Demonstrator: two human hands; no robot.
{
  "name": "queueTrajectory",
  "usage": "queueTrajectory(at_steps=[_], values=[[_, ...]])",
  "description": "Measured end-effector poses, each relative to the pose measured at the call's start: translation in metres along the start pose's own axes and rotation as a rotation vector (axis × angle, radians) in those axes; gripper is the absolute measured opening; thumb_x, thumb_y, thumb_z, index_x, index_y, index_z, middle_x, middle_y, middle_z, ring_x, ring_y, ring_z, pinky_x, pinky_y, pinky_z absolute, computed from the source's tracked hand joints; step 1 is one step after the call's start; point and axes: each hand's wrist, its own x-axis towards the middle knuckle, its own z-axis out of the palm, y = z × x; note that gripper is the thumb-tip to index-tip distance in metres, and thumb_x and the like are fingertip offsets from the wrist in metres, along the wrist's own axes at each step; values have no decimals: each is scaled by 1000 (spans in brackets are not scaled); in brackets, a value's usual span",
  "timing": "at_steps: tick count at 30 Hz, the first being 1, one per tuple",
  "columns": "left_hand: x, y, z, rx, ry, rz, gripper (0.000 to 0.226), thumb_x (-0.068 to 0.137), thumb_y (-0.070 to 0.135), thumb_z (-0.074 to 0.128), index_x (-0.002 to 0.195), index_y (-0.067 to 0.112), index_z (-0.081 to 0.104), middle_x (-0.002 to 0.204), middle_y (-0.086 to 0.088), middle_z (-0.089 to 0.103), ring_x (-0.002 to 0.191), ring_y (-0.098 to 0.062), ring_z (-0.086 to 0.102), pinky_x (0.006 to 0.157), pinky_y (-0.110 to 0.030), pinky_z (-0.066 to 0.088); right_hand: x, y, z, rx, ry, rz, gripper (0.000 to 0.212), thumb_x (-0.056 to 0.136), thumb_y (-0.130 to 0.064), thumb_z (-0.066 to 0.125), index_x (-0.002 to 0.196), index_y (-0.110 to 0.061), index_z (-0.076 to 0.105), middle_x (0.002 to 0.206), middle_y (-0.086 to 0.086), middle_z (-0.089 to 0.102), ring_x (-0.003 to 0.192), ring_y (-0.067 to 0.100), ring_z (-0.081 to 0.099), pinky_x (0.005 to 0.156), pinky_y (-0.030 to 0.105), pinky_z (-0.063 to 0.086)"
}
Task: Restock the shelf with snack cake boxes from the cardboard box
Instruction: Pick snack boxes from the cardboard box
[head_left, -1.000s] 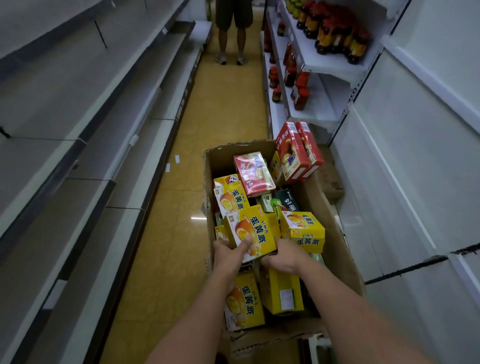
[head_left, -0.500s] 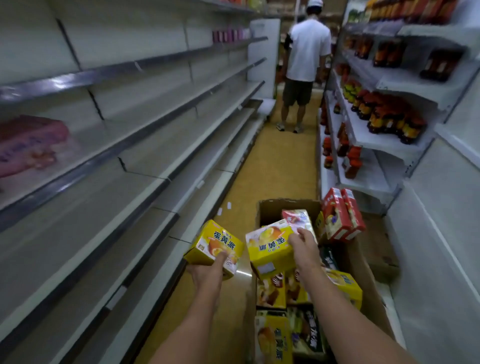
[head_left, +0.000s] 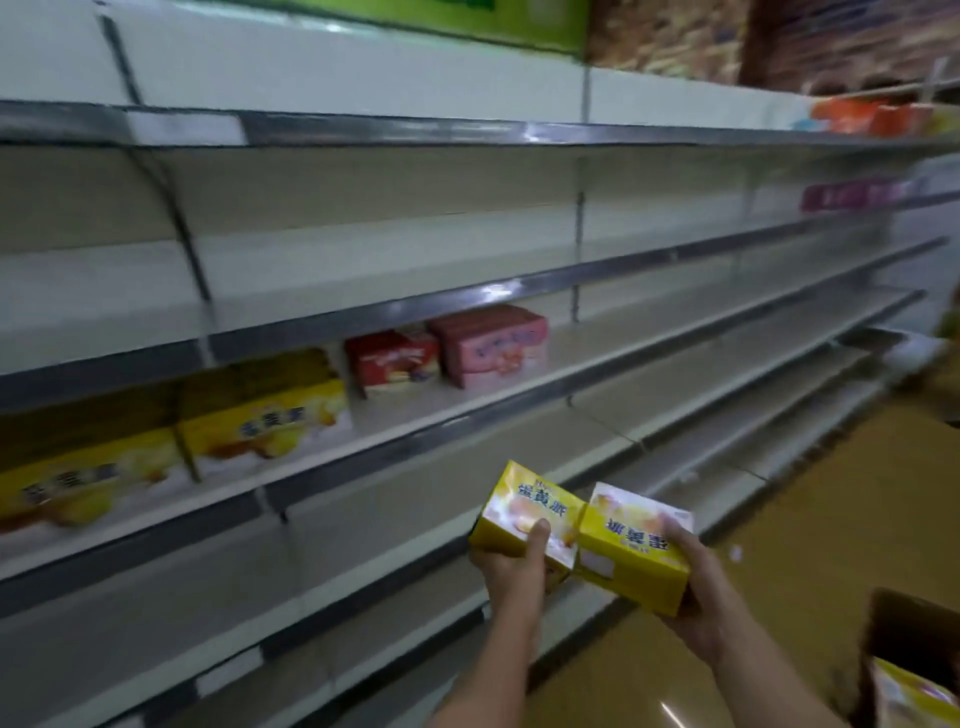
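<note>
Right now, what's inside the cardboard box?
Only a corner of the cardboard box shows at the frame edge. One yellow snack cake box is visible inside; the rest lies out of view.

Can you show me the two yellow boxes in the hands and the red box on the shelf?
Left yellow box (head_left: 524, 512): head view, printed top face.
Right yellow box (head_left: 631, 545): head view, printed top face.
Red box (head_left: 393, 359): head view, front face.

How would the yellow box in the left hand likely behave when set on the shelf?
The yellow box looks stiff: its edges stay crisp in the left hand. Probably light, since one hand carries it. Flat faces suggest it won't roll.
</note>
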Motion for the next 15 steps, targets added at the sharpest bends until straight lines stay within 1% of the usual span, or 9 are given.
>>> queueTrajectory(at_steps=[2, 3, 4, 5, 7, 9, 10, 13, 15], values=[[-13, 39, -31, -16, 69, 17, 74, 65, 50, 81, 116, 16, 39, 119, -8, 62, 104, -29, 63, 91, -46, 52, 9, 14, 33, 52, -72, -39, 38, 92, -37, 52, 118, -12, 61, 100, 14, 73, 75, 24, 71, 57, 32, 59], [-10, 50, -52, -27, 135, 26, 65, 74, 41, 78, 115, 16, 34, 122, -10, 58, 108, -31, 60, 94, -44, 50, 12, 24, 52, 67, -95, -52, 48, 85, -41, 58, 124, -14, 59, 111, 16, 70, 85, 26, 70, 63, 35, 58], [-8, 61, -69, -34, 189, 48, 63, 79, 35, 75, 119, 15, 31, 126, -12, 54, 112, -32, 57, 95, -41, 48, 14, 32, 68, 82, -92, -62, 57, 79, -45, 62, 128, -17, 57, 116, 15, 67, 91, 27, 67, 66, 35, 58], [-8, 71, -88, -50, 235, 57, 65, 82, 31, 74, 125, 11, 29, 129, -14, 52, 115, -33, 55, 95, -39, 46, 14, 41, 87, 89, -104, -54, 60, 79, -46, 62, 131, -19, 55, 115, 13, 67, 92, 27, 65, 65, 33, 57], [-1, 80, -119, -67, 275, 77, 71, 83, 27, 73, 132, 7, 26, 131, -15, 52, 115, -32, 55, 94, -38, 47, 16, 56, 115, 100, -147, -1, 52, 89, -46, 53, 134, -20, 52, 106, 9, 65, 86, 24, 61, 64, 31, 52], [3, 88, -150, -68, 324, 76, 72, 82, 27, 74, 132, 8, 27, 129, -14, 54, 112, -32, 57, 93, -38, 49, 17, 75, 147, 72, -211, 95, 50, 92, -47, 50, 134, -20, 50, 101, 10, 63, 83, 24, 59, 66, 37, 47], [6, 89, -160, -59, 329, 77, 72, 82, 29, 74, 132, 9, 27, 128, -13, 55, 111, -31, 58, 92, -38, 50, 17, 80, 158, 69, -213, 127, 52, 92, -49, 51, 134, -19, 49, 103, 11, 63, 84, 25, 59, 67, 38, 46], [14, 93, -181, -51, 272, 82, 71, 82, 34, 73, 131, 14, 26, 126, -10, 57, 100, -24, 60, 87, -37, 54, 9, 95, 195, 79, -267, 180, 53, 92, -49, 50, 134, -17, 50, 114, 12, 63, 87, 26, 60, 68, 39, 47], [21, 93, -182, -21, 226, 88, 73, 83, 42, 70, 133, 15, 24, 127, -8, 56, 100, -23, 59, 90, -39, 53, 9, 103, 211, 50, -281, 178, 48, 93, -43, 50, 131, -14, 51, 106, 12, 64, 85, 26, 60, 70, 41, 48]])
